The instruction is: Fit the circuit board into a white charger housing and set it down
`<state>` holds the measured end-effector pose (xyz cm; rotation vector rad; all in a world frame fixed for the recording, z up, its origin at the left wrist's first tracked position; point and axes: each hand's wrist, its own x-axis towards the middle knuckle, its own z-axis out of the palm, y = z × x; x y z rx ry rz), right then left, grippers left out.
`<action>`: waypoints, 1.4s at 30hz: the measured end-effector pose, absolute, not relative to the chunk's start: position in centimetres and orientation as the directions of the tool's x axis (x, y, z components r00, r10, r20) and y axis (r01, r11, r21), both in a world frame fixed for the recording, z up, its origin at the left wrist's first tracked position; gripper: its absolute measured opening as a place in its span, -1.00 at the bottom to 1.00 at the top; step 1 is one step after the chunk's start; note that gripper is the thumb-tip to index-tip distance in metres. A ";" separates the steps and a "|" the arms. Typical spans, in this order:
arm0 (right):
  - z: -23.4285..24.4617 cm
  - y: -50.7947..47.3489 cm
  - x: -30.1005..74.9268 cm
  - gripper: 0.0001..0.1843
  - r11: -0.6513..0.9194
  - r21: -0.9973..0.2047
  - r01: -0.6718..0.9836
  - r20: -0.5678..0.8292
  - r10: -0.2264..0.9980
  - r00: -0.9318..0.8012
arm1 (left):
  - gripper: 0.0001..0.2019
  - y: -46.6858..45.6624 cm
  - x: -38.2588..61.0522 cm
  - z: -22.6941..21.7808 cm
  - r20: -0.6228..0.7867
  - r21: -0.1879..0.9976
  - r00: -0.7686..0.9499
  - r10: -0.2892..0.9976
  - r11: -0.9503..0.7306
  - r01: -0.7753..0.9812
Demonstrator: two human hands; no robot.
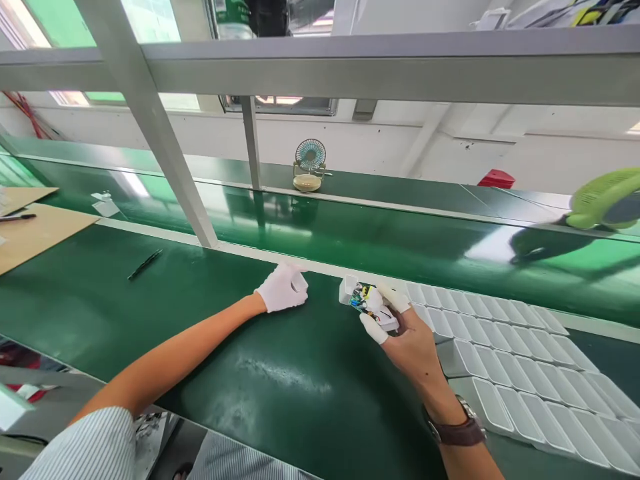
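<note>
My left hand (281, 288) wears a white glove and rests on the green bench (225, 347), its fingers curled round a small white plastic piece (299, 282). My right hand (400, 330), bare except for white finger cots and with a watch on the wrist, grips a small circuit board (367, 298) with coloured parts. The board sits partly in a white plastic shell (348, 291). Both hands are close to the bench's far edge, about a hand's width apart.
White moulded trays (520, 360) with several empty pockets lie to the right of my right hand. A black pen (144, 265) lies at the left, near cardboard sheets (35, 233). Beyond a metal frame post (150, 127) runs a green conveyor (350, 227) with a small fan (309, 165).
</note>
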<state>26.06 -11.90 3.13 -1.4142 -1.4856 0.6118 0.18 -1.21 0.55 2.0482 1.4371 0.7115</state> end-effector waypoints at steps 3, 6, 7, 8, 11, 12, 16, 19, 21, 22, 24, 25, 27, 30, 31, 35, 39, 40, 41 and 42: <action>3.6 -12.3 25.6 -0.34 0.201 -0.865 0.460 0.305 0.939 0.161 | -0.47 -1.9 -1.3 0.8 0.057 0.653 0.174 0.983 -0.169 0.739; 3.9 -12.6 25.4 -0.43 0.261 -0.826 0.499 0.385 0.909 0.162 | -0.32 -3.0 -2.1 1.1 -0.030 0.620 0.177 0.984 -0.120 0.775; 4.1 -12.7 25.4 -0.46 0.280 -0.807 0.520 0.413 0.897 0.158 | -0.22 -3.4 -2.4 1.3 -0.040 0.621 0.217 0.975 -0.146 0.770; 4.2 -12.8 25.4 -0.47 0.297 -0.789 0.538 0.434 0.889 0.146 | -0.10 -3.8 -2.8 1.5 -0.040 0.631 0.271 0.962 -0.186 0.753; 4.5 -12.9 25.2 -0.49 0.358 -0.743 0.565 0.483 0.872 0.081 | 0.16 -4.2 -4.3 2.2 -0.106 0.723 0.429 0.897 -0.227 0.653; 4.5 -12.9 25.0 -0.49 0.378 -0.732 0.567 0.493 0.868 0.059 | 0.21 -4.2 -4.7 2.5 -0.159 0.756 0.464 0.872 -0.194 0.625; 4.3 -13.0 24.0 -0.48 0.371 -0.745 0.555 0.477 0.877 0.055 | 0.26 -3.3 -4.8 2.9 -0.250 0.794 0.538 0.805 -0.147 0.589; 3.9 -12.9 23.5 -0.54 0.394 -0.724 0.566 0.493 0.870 0.026 | -0.04 -3.4 -2.7 2.3 -0.134 0.742 0.554 0.822 -0.287 0.606; 3.6 -12.9 23.3 -0.58 0.462 -0.663 0.589 0.552 0.833 -0.033 | -0.30 -4.2 -1.0 1.6 -0.049 0.687 0.507 0.861 -0.339 0.643; 3.3 -12.8 23.2 -0.58 0.497 -0.629 0.598 0.581 0.811 -0.063 | -0.38 -4.7 -0.2 1.1 0.005 0.670 0.474 0.881 -0.355 0.652; 2.9 -12.8 23.1 -0.54 0.546 -0.576 0.608 0.620 0.777 -0.111 | -0.44 -5.7 0.8 0.3 0.128 0.668 0.417 0.900 -0.389 0.634; 2.6 -12.9 23.0 -0.51 0.561 -0.560 0.610 0.627 0.768 -0.131 | -0.45 -6.2 1.1 -0.2 0.185 0.679 0.399 0.898 -0.410 0.609; 2.2 -13.1 22.7 -0.45 0.581 -0.540 0.609 0.631 0.758 -0.164 | -0.47 -6.9 1.3 -0.9 0.281 0.697 0.385 0.879 -0.463 0.548; 1.8 -13.4 22.2 -0.41 0.599 -0.525 0.605 0.615 0.758 -0.217 | -0.45 -7.2 1.0 -1.8 0.397 0.676 0.403 0.825 -0.560 0.480; 1.7 -13.5 22.1 -0.41 0.598 -0.523 0.607 0.606 0.762 -0.229 | -0.43 -7.2 0.9 -2.0 0.423 0.659 0.411 0.807 -0.586 0.471; 1.5 -13.6 21.9 -0.42 0.582 -0.528 0.618 0.561 0.786 -0.261 | -0.45 -7.1 0.8 -2.8 0.476 0.610 0.438 0.763 -0.645 0.461; 1.6 -13.6 21.9 -0.42 0.579 -0.532 0.617 0.523 0.799 -0.298 | -0.46 -7.3 0.9 -3.3 0.471 0.615 0.442 0.763 -0.643 0.456; 1.6 -13.5 21.8 -0.43 0.579 -0.528 0.621 0.519 0.799 -0.303 | -0.46 -7.4 0.9 -3.4 0.462 0.622 0.443 0.769 -0.636 0.456; 1.6 -13.5 21.8 -0.44 0.580 -0.521 0.627 0.518 0.798 -0.307 | -0.46 -7.4 0.9 -3.4 0.452 0.630 0.443 0.774 -0.629 0.455; 1.6 -13.5 21.8 -0.44 0.581 -0.512 0.633 0.518 0.797 -0.312 | -0.48 -7.5 0.9 -3.2 0.439 0.639 0.446 0.780 -0.619 0.456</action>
